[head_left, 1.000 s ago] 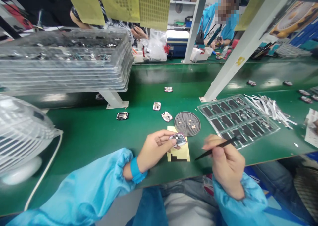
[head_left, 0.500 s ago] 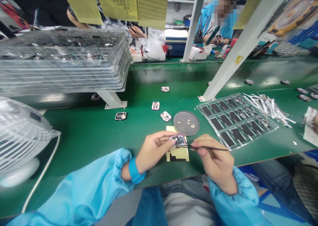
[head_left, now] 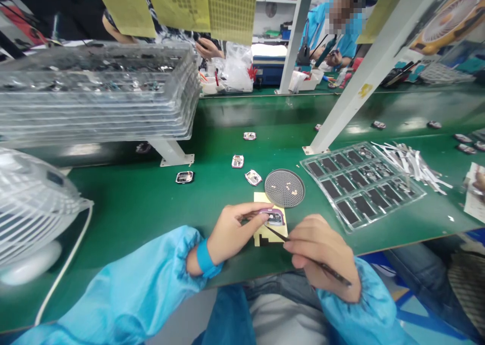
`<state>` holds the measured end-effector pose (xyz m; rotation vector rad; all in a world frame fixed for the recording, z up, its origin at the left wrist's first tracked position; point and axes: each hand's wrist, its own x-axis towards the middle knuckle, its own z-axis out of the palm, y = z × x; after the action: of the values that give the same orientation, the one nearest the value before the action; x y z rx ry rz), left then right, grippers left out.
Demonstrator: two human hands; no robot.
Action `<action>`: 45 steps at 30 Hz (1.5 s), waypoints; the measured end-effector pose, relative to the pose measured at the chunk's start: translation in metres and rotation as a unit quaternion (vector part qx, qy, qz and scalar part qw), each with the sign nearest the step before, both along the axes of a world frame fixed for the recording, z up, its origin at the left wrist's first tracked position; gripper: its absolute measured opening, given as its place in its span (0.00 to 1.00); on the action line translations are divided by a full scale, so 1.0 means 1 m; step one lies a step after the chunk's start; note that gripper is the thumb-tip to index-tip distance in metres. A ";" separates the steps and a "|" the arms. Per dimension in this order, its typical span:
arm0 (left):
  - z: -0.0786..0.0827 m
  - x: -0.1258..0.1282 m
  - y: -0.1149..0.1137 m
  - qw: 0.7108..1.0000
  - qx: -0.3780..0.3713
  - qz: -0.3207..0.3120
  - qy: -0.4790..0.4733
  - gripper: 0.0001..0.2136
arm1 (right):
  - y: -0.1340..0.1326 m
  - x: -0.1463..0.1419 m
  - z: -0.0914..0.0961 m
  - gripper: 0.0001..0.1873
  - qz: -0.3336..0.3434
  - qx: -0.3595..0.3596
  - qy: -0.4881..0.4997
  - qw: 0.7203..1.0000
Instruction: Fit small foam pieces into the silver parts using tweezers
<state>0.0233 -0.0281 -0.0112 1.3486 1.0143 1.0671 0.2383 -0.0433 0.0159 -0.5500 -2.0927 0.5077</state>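
Note:
My left hand [head_left: 238, 230] pinches a small purple-rimmed watch case [head_left: 273, 216] with parts showing inside it. Under the case lies a yellow sheet [head_left: 261, 198] with a black strip along its near edge. My right hand [head_left: 322, 251] is closed around dark tweezers [head_left: 279, 233], whose tips point left, just below the case. Whether the tips hold anything is too small to tell. Beyond the case sits a round grey perforated dish [head_left: 280, 179] with a few tiny pale pieces on it. Similar open watch cases [head_left: 252, 178] lie just left of the dish.
A clear compartment tray [head_left: 356, 183] with dark rectangular parts lies at right, beside white strips [head_left: 411, 165]. Stacked clear trays [head_left: 162, 112] and a white fan [head_left: 34, 208] stand at left. A slanted white post [head_left: 352, 97] rises behind. Co-workers sit across the bench.
My right hand has turned and lowered, so the tweezers slope down to the right instead of lying nearly level. The watch case has tipped and dropped slightly in my left hand.

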 end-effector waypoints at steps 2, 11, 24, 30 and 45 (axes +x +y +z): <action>0.000 -0.001 -0.001 0.999 0.016 0.007 0.027 0.11 | -0.001 0.000 0.001 0.16 0.002 -0.010 -0.004 1.000; -0.009 0.002 0.005 0.998 -0.034 0.005 -0.053 0.11 | -0.003 -0.007 -0.007 0.14 -0.022 -0.078 0.090 0.993; -0.003 0.002 0.006 0.991 -0.078 0.024 -0.103 0.13 | 0.000 -0.004 -0.026 0.14 -0.164 -0.147 0.170 0.960; -0.004 0.002 0.006 0.990 -0.085 0.024 -0.109 0.12 | -0.001 -0.007 -0.028 0.13 -0.179 -0.160 0.161 0.957; 0.000 0.002 0.009 0.985 -0.090 0.005 -0.148 0.16 | 0.004 -0.009 -0.033 0.08 -0.072 -0.177 0.220 0.956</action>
<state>0.0250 -0.0192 -0.0109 1.0051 0.8718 1.1167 0.2291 -0.0389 -0.0170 -0.7148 -1.5321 0.8450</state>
